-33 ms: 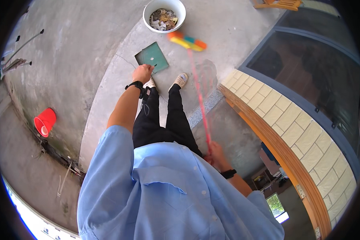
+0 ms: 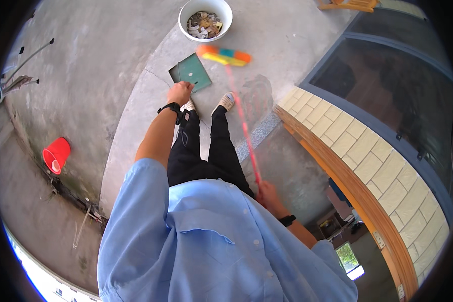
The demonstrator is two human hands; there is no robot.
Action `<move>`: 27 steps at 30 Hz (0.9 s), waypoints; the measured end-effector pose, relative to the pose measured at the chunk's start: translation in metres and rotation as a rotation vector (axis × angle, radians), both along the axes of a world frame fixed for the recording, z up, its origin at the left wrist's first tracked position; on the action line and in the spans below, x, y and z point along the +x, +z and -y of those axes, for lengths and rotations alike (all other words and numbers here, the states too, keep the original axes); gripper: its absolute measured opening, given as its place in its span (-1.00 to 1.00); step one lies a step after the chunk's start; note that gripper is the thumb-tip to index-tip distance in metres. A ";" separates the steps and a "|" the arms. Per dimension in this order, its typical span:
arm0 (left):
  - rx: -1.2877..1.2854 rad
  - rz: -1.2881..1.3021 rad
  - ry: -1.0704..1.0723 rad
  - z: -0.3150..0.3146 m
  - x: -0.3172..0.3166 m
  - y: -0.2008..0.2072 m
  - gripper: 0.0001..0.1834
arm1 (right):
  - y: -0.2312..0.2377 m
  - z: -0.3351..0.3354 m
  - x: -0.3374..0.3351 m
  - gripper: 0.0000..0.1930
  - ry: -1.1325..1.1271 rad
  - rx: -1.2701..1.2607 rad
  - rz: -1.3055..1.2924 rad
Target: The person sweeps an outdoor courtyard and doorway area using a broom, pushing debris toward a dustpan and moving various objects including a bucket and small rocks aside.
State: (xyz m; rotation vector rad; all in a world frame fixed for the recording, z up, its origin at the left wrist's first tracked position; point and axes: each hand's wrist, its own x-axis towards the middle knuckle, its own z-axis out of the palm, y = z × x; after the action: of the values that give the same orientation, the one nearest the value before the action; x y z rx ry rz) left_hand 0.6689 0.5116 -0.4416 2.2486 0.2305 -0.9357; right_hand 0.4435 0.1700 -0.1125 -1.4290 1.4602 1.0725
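My right hand (image 2: 271, 195), low and to the right near my hip, is closed round the end of a pink-handled broom (image 2: 243, 123). The broom's orange, yellow and teal head hangs ahead of my feet, blurred by motion, to the right of the dustpan. In front of my left leg, my left hand (image 2: 180, 92) is closed on the thin handle of a green dustpan (image 2: 192, 69). The dustpan's pan lies just beyond that hand and holds a small pale scrap. Past both stands a white bucket (image 2: 228, 24) with mixed brown and grey litter inside.
A red bucket (image 2: 58, 152) lies tipped at the left by a wall. To the right are an orange wooden door frame (image 2: 337, 181), a pale tiled wall (image 2: 367, 143) and a dark window (image 2: 382, 83). Part of a wooden chair (image 2: 355, 6) shows at far right.
The broom head has swung left, nearer the dustpan, and its handle has tilted with it. My left hand and the dustpan are almost unmoved.
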 end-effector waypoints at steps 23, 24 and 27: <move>0.020 0.017 0.140 0.043 -0.022 0.003 -0.66 | 0.077 0.056 -0.006 -0.64 -0.126 0.091 -0.116; 0.033 0.020 0.147 0.042 -0.022 0.006 -0.66 | 0.078 0.072 -0.015 -0.70 -0.041 0.161 -0.108; 0.004 0.056 0.135 0.035 -0.026 0.020 -0.65 | 0.096 0.095 -0.014 -0.72 0.117 0.269 -0.076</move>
State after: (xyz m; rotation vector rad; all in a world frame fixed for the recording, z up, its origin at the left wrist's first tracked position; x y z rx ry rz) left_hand 0.6425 0.4764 -0.4215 2.2290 0.3542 -0.8002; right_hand 0.4296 0.0748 -0.0169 -1.3062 1.2409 1.3539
